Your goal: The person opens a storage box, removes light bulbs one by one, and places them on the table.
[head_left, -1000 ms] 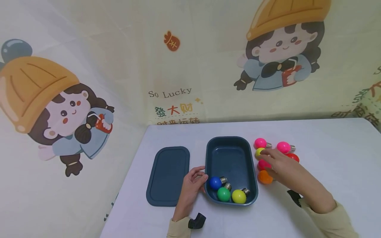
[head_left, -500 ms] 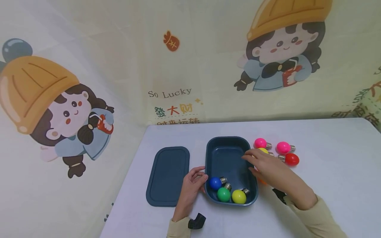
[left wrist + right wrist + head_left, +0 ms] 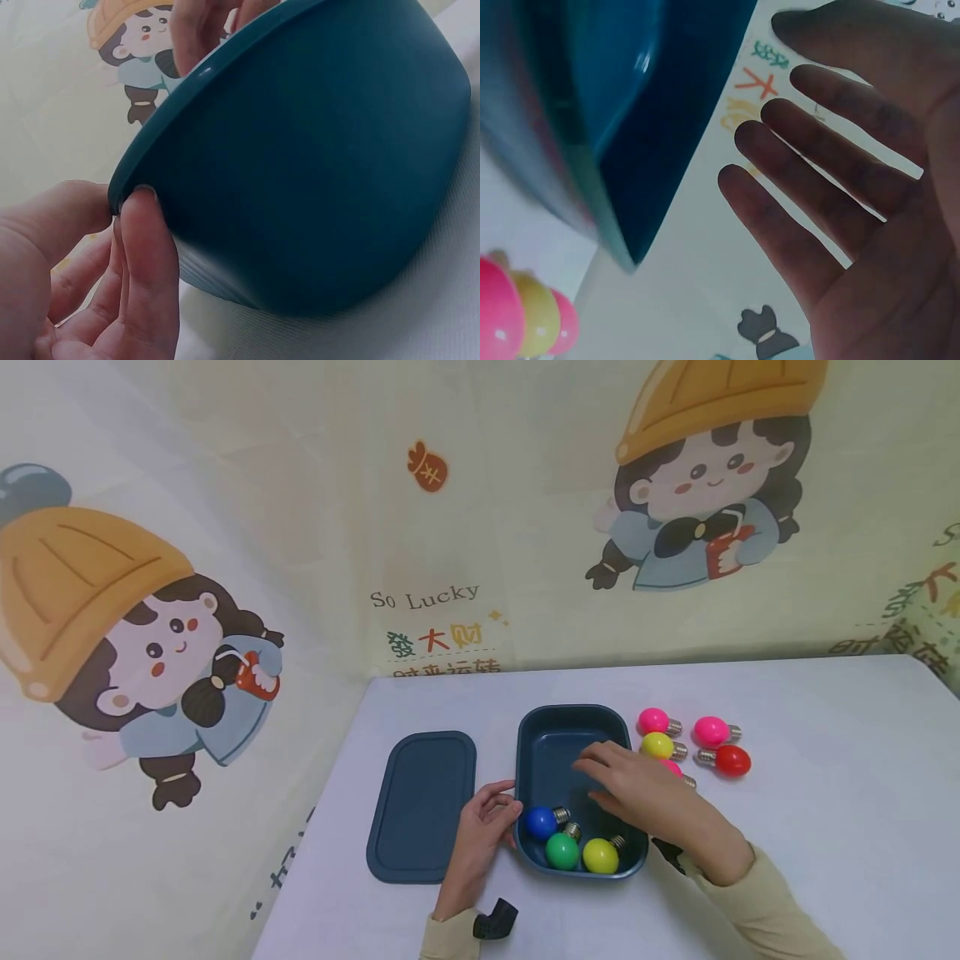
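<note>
Loading appears partly complete. Inside the box (image 3: 549, 772), a blue bulb (image 3: 541, 822), green bulb (image 3: 562, 852) and yellow bulb (image 3: 601, 856) lie at the near end. Still outside, right of the box: three pink bulbs (image 3: 711, 731), a second yellow bulb (image 3: 657, 745) and a red bulb (image 3: 732, 761). The lid (image 3: 422, 807) lies left of the box, unfitted. The left hand (image 3: 482, 837) pinches the box's rim; the right hand (image 3: 643, 787), over the box, is spread, visibly empty; what it covers cannot be told.

Dark-blue box (image 3: 547, 764), green bulb (image 3: 562, 852), red bulb (image 3: 732, 761)
</note>
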`<action>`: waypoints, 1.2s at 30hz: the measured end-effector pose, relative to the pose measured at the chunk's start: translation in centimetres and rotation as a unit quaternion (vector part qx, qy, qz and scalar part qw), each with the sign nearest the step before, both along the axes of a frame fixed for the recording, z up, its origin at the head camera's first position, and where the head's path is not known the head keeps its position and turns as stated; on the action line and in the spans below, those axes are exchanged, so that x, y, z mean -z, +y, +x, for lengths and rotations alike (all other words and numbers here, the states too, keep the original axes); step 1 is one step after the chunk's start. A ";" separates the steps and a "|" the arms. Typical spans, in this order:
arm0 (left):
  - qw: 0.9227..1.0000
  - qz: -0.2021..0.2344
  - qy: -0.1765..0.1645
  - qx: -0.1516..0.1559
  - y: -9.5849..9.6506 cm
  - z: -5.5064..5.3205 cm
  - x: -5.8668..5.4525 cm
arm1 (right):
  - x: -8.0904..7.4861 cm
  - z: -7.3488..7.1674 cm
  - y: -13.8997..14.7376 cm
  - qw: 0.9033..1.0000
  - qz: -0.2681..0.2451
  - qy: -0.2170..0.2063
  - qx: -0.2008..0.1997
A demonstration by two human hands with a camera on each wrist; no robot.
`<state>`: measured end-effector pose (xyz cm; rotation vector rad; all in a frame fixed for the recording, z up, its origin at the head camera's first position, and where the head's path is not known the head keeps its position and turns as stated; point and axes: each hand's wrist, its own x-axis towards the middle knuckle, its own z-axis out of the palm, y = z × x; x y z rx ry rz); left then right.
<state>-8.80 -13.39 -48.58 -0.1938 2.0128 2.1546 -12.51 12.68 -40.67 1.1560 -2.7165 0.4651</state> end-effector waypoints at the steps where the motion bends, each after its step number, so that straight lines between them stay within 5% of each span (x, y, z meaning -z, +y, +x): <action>1: 1.000 0.001 0.000 0.000 0.0 0.0 0.0 | 0.0 0.0 -0.2 1.000 -0.001 -0.002 -0.003; 16: 1.000 0.010 0.005 0.005 0.1 0.2 0.2 | 0.4 0.3 -2.5 0.999 -0.001 -0.009 -0.052; 36: 1.000 0.015 0.016 0.009 0.2 0.5 0.4 | 0.9 0.3 -5.1 0.992 0.062 -0.052 -0.095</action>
